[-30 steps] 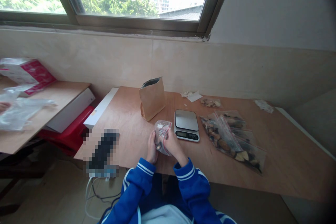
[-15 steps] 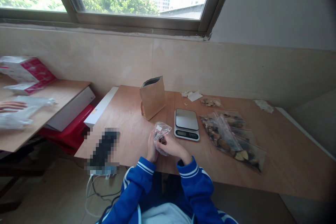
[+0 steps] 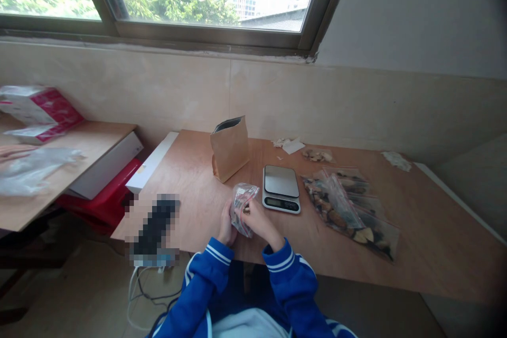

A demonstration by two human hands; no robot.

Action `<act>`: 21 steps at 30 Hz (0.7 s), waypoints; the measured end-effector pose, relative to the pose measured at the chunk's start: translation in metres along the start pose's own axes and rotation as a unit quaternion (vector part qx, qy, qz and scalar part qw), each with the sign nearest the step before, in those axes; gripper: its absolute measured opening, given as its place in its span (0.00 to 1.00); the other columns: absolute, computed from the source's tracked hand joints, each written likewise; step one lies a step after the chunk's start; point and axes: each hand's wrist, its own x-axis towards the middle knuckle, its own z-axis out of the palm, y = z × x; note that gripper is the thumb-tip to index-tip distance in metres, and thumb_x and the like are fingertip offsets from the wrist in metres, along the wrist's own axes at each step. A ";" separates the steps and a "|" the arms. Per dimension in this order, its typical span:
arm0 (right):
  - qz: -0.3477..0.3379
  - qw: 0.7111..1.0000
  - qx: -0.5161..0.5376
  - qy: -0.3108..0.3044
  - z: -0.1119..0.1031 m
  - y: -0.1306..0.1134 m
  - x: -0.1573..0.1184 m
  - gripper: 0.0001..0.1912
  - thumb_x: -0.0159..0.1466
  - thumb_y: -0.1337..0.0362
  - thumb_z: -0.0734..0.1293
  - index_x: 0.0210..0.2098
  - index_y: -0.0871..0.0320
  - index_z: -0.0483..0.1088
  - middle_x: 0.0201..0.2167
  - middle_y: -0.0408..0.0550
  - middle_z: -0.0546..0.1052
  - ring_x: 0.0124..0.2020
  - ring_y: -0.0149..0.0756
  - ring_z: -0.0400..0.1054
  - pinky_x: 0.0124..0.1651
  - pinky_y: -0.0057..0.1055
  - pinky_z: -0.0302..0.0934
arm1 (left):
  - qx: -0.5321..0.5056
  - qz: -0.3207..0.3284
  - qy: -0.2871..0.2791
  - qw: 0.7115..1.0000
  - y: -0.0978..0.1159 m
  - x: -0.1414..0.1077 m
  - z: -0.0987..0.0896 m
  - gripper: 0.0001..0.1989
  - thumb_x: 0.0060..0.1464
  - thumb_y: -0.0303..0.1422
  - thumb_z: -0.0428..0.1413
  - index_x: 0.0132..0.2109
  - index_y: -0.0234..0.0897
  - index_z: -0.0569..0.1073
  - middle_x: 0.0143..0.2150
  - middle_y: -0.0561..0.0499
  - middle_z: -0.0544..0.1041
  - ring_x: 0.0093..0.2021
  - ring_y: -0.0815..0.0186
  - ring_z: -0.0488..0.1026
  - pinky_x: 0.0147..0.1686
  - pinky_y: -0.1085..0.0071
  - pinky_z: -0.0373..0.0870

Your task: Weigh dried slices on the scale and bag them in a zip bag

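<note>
A small clear zip bag (image 3: 241, 206) is held in a narrow grip between the left hand (image 3: 227, 222) and right hand (image 3: 260, 221), lower centre, just beside a digital kitchen scale (image 3: 281, 188) on a plywood table (image 3: 435, 253).

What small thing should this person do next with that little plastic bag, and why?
Probably set the clear zip bag on the digital kitchen scale. The left hand and right hand both hold the bag, and the scale's bare platform sits just beside the right hand, near other filled zip bags.
</note>
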 end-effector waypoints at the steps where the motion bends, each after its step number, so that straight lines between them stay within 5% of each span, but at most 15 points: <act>1: 0.004 1.000 -0.004 0.013 0.002 0.000 0.001 0.13 0.58 0.69 0.66 0.43 0.59 0.71 0.41 0.52 0.77 0.43 0.42 0.74 0.48 0.39 0.69 | -0.009 -0.021 -0.013 1.000 0.002 -0.001 0.001 0.19 0.56 0.42 0.56 0.45 0.29 0.78 0.43 0.43 0.81 0.50 0.55 0.76 0.57 0.61 0.67; 8: -0.016 0.994 -0.099 0.051 0.017 -0.002 0.010 0.09 0.61 0.70 0.63 0.39 0.57 0.73 0.42 0.56 0.79 0.46 0.46 0.73 0.52 0.40 0.65 | -0.003 -0.038 -0.068 0.997 0.010 -0.006 0.005 0.19 0.58 0.44 0.54 0.45 0.33 0.79 0.47 0.44 0.80 0.58 0.49 0.71 0.60 0.57 0.65; 12: 0.018 0.990 -0.128 0.060 0.013 -0.006 0.010 0.06 0.61 0.70 0.63 0.33 0.57 0.73 0.34 0.54 0.79 0.37 0.44 0.75 0.42 0.35 0.67 | -0.018 -0.055 -0.050 0.997 0.009 -0.004 0.002 0.17 0.59 0.41 0.54 0.44 0.32 0.79 0.42 0.44 0.82 0.56 0.49 0.73 0.59 0.57 0.66; 21: -0.005 1.000 -0.004 0.027 -0.020 -0.035 0.006 0.07 0.62 0.60 0.65 0.29 0.56 0.69 0.28 0.43 0.76 0.30 0.34 0.71 0.34 0.28 0.63 | -0.088 -0.086 -0.017 0.992 0.015 -0.002 -0.003 0.17 0.58 0.41 0.54 0.44 0.31 0.78 0.44 0.40 0.81 0.50 0.51 0.76 0.53 0.55 0.71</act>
